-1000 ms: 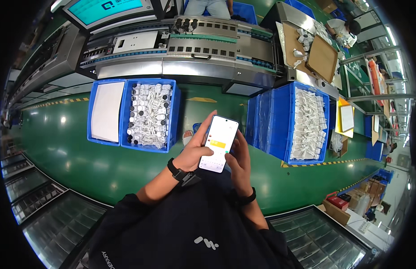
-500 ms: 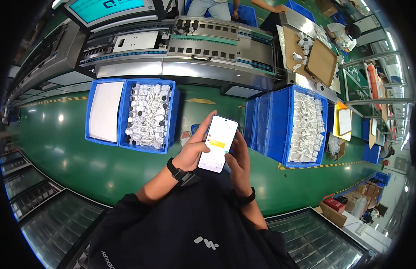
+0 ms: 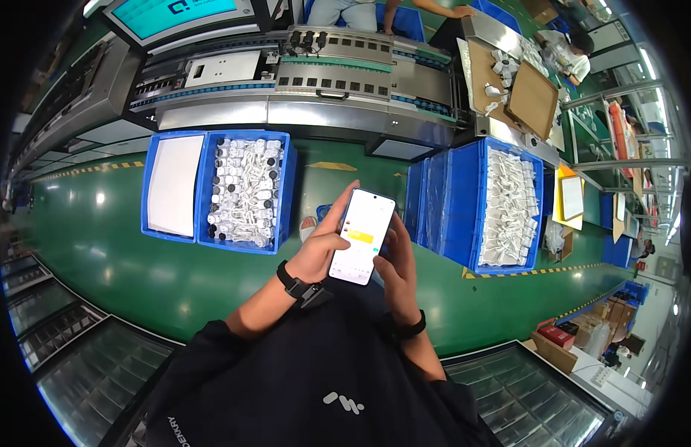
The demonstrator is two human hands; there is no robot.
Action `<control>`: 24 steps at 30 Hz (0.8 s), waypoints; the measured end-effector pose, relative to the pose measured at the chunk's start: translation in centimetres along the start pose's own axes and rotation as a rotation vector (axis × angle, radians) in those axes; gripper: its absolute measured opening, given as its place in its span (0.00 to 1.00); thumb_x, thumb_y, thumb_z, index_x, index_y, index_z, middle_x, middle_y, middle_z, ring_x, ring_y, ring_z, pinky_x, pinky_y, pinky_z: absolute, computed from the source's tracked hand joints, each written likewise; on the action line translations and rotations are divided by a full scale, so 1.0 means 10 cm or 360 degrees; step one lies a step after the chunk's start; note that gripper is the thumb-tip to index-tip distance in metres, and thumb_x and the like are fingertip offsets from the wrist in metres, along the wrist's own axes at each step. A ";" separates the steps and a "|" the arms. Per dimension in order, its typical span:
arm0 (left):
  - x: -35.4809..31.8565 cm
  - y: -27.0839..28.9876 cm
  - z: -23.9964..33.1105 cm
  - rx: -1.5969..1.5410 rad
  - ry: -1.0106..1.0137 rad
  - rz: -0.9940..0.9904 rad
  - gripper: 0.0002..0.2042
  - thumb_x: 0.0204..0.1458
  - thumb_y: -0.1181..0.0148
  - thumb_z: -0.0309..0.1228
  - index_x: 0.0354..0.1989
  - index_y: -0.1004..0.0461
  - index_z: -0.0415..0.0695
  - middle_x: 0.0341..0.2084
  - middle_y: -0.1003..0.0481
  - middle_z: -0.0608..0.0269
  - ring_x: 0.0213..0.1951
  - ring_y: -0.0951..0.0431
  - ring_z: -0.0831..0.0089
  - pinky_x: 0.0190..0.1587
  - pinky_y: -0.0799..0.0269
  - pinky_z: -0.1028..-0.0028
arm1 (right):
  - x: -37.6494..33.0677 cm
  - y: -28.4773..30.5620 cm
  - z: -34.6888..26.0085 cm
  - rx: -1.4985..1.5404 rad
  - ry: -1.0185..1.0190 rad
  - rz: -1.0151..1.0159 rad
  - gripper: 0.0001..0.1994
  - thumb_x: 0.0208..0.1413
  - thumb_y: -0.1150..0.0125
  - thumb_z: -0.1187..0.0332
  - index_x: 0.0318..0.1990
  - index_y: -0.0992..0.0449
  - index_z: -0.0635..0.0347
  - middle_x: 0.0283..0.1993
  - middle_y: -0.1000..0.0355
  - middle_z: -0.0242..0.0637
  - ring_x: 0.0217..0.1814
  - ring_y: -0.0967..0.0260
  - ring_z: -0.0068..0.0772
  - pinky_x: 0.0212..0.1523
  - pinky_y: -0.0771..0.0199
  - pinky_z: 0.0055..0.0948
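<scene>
A smartphone (image 3: pixel 362 237) with a lit, mostly white screen and a yellow block on it is held in front of my body. My left hand (image 3: pixel 319 249) grips its left side, fingers behind it and the thumb over the screen's left part. Around the phone's right edge curls my right hand (image 3: pixel 397 267), with its thumb by the lower right of the screen. Both hands are closed on the phone; the fingers behind it are partly hidden. Dark bands circle both wrists.
Blue bins of white corded parts stand at left (image 3: pixel 245 195) and right (image 3: pixel 507 208). A long metal conveyor machine (image 3: pixel 330 112) with a monitor (image 3: pixel 174 16) runs beyond them. Cardboard trays (image 3: pixel 533 100) lie at its right end. Co-workers (image 3: pixel 565 56) sit at the far side. Glass-topped racks (image 3: pixel 526 391) flank me.
My left thumb has shifted slightly up on the screen. The phone stays in both hands. At the far right, a co-worker has leaned a little.
</scene>
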State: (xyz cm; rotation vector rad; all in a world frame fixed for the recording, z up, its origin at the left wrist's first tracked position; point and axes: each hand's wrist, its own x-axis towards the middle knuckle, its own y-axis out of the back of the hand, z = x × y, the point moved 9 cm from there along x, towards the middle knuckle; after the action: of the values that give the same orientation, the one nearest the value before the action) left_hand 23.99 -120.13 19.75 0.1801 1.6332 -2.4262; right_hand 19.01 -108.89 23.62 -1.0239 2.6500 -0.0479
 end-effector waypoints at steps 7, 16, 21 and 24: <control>0.00 -0.07 0.02 -0.0009 -0.0056 -0.0006 0.49 0.43 0.55 0.21 0.81 0.60 0.52 0.74 0.43 0.55 0.72 0.38 0.62 0.73 0.44 0.64 | 0.00 0.01 0.01 -0.0272 0.0099 0.0123 0.42 0.56 0.40 0.80 0.78 0.53 0.62 0.67 0.36 0.49 0.67 0.32 0.40 0.64 0.28 0.39; 0.01 -0.05 0.03 0.0004 -0.0074 -0.0019 0.49 0.44 0.55 0.23 0.81 0.60 0.52 0.74 0.43 0.55 0.72 0.38 0.63 0.73 0.44 0.64 | 0.01 -0.11 -0.13 -0.0491 0.0101 0.0017 0.46 0.53 0.36 0.78 0.79 0.56 0.61 0.71 0.40 0.49 0.71 0.37 0.40 0.67 0.31 0.39; -0.02 -0.03 0.00 -0.0067 -0.0071 -0.0033 0.48 0.44 0.55 0.24 0.81 0.60 0.52 0.74 0.43 0.55 0.71 0.36 0.63 0.73 0.43 0.64 | -0.04 -0.07 -0.04 -0.0260 -0.0003 0.0002 0.46 0.54 0.38 0.76 0.79 0.57 0.61 0.71 0.40 0.49 0.70 0.35 0.41 0.66 0.30 0.39; 0.01 -0.02 -0.01 -0.0065 -0.0100 -0.0034 0.48 0.44 0.54 0.25 0.81 0.61 0.51 0.74 0.42 0.55 0.71 0.36 0.62 0.72 0.42 0.65 | -0.05 0.00 0.02 -0.0071 -0.0104 0.0014 0.46 0.54 0.40 0.76 0.79 0.57 0.61 0.70 0.38 0.49 0.68 0.33 0.41 0.64 0.29 0.38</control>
State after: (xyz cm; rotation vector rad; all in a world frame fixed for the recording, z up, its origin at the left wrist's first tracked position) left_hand 23.88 -119.99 19.84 0.0800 1.6645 -2.3862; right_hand 19.41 -108.57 23.54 -1.0098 2.6075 0.0460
